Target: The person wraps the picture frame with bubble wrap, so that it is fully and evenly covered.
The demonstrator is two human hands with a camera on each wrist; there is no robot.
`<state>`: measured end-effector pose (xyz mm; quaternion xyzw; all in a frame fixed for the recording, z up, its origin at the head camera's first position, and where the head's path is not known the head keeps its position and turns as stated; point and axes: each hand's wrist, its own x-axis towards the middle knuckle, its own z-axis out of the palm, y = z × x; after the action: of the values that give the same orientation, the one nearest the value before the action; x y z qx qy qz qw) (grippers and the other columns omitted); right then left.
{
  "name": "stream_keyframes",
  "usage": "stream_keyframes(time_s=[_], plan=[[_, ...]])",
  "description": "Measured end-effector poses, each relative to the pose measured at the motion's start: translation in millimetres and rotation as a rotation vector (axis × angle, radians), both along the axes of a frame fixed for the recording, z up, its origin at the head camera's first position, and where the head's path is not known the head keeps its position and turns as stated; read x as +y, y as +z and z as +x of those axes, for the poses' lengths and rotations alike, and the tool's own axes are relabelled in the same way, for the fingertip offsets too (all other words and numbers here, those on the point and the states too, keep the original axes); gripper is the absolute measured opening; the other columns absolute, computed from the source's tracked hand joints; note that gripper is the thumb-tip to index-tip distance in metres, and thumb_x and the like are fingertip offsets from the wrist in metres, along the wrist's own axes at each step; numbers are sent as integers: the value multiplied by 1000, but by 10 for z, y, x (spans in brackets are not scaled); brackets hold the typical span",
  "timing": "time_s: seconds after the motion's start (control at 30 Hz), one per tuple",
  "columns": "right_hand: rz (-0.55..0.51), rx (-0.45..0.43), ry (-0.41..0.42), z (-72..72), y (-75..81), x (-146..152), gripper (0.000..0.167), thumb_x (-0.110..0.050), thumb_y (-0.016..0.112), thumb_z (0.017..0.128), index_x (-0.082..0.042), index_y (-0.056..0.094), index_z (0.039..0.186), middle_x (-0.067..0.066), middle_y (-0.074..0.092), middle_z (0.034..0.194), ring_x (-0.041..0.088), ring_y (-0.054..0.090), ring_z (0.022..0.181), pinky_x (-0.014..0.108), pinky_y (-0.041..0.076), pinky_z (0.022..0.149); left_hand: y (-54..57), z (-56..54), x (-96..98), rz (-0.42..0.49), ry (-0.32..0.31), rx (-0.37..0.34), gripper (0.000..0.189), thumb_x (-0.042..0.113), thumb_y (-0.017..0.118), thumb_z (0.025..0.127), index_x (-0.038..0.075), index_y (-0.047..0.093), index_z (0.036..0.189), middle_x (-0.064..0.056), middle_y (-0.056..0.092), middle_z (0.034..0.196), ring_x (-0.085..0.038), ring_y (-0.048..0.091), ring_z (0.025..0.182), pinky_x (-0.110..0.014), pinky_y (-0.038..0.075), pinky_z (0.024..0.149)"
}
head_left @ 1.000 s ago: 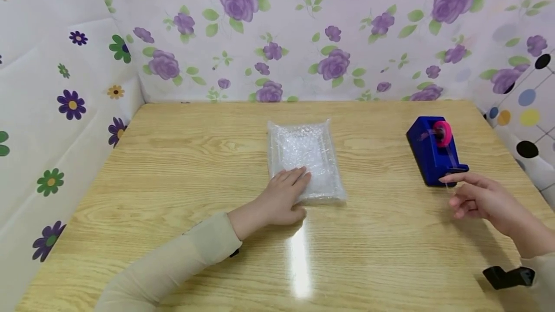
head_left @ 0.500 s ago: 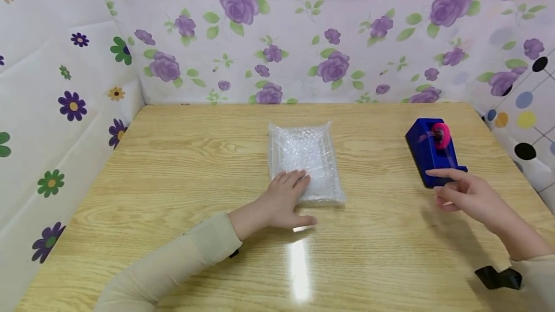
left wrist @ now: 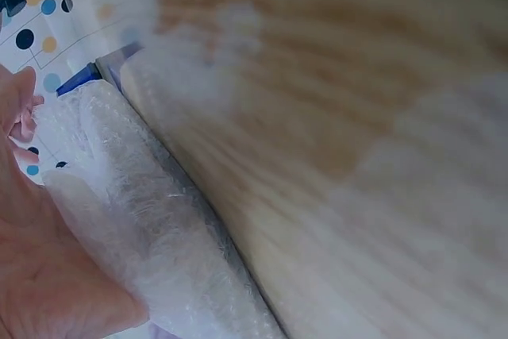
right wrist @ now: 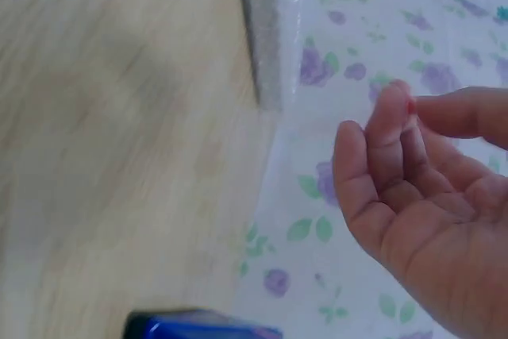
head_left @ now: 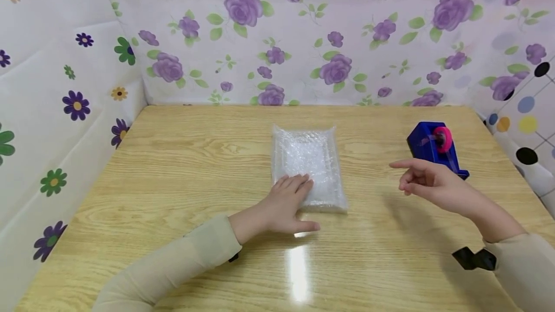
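Note:
A flat package in bubble wrap [head_left: 310,155] lies on the wooden table, mid-view. My left hand [head_left: 284,208] rests on its lower left part, with fingers extended and thumb spread. In the left wrist view, the palm [left wrist: 55,267] lies against the wrap [left wrist: 151,196]. My right hand [head_left: 433,187] is raised above the table between the package and a blue tape dispenser [head_left: 422,143]. Its index finger points left, while the other fingers curl in. From the right wrist, the thumb and fingertips of this hand [right wrist: 421,204] meet in a pinch; the clear tape there is barely discernible.
The dispenser carries a pink-cored roll [head_left: 443,139] and stands at the table's right side, partly covered by the right hand. Floral sheets [head_left: 243,37] rise behind and beside the wooden table [head_left: 195,158]. Black wrist mounts [head_left: 474,258] sit at the sleeves.
My right hand has moved left, away from the dispenser's cutting edge, where a thin clear strip showed at its fingers. The left hand stays on the package, its thumb now spread wider.

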<state>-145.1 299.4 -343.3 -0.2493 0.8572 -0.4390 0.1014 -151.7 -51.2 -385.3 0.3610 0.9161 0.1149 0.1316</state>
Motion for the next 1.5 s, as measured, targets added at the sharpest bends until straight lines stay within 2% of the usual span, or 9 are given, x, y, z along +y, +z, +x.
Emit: stream_keyframes(time_s=[0.17,0.37,0.47,0.67,0.8,0.97,1.17,1.3,1.5], plan=[[4,23,95,-64,27,-141,44,8,55,91,3,46,134,-2,63,95,8,64,83,20,55,70,14,26,5,-4,-4,10,97,66,54,83,4,23,150,-13,19,157,-29,18,145,-47,11,120],[1,8,126,-120,70,-269,45,9,53,91,3,45,135,-2,64,99,8,64,84,22,55,71,8,62,11,-15,-7,11,97,66,54,83,5,23,150,-13,19,157,-29,18,145,-47,10,120],[11,11,130,-147,95,-333,46,11,53,90,2,45,135,3,65,105,11,64,80,23,56,69,-2,81,15,-18,-12,15,97,67,54,82,5,23,151,-13,19,157,-28,18,145,-47,11,120],[47,-42,59,-221,161,-498,37,6,54,92,2,53,128,14,63,105,11,64,81,23,55,70,-18,110,24,-15,-27,28,98,68,54,82,5,22,151,-13,19,158,-28,18,145,-48,11,119],[54,-96,1,-285,208,-622,29,3,54,92,3,57,121,14,64,98,13,64,83,22,55,73,-26,114,26,-27,-35,41,98,68,53,83,5,22,151,-12,19,158,-27,18,145,-48,12,119],[57,-105,2,-366,254,-802,26,-2,56,93,2,59,119,10,65,93,15,65,80,24,56,71,-16,124,28,-34,-32,39,97,68,53,82,6,23,151,-12,19,158,-27,19,145,-48,13,119],[42,-120,49,-476,323,-1064,28,-10,55,96,0,59,121,14,65,97,16,65,83,26,56,74,-24,124,30,-33,-35,60,96,68,54,82,6,25,150,-12,21,157,-27,20,145,-48,15,118],[0,-123,109,-582,316,-1269,27,-7,54,96,0,58,121,19,64,100,24,65,86,29,56,78,-32,126,29,-38,-37,79,96,68,54,82,7,26,150,-12,22,157,-27,21,144,-48,16,118],[-59,-132,180,-705,275,-1593,29,-3,55,94,0,58,122,20,64,101,21,65,87,28,55,81,-28,132,18,-39,-43,101,95,68,54,81,7,28,149,-11,24,156,-26,22,144,-47,18,118]])
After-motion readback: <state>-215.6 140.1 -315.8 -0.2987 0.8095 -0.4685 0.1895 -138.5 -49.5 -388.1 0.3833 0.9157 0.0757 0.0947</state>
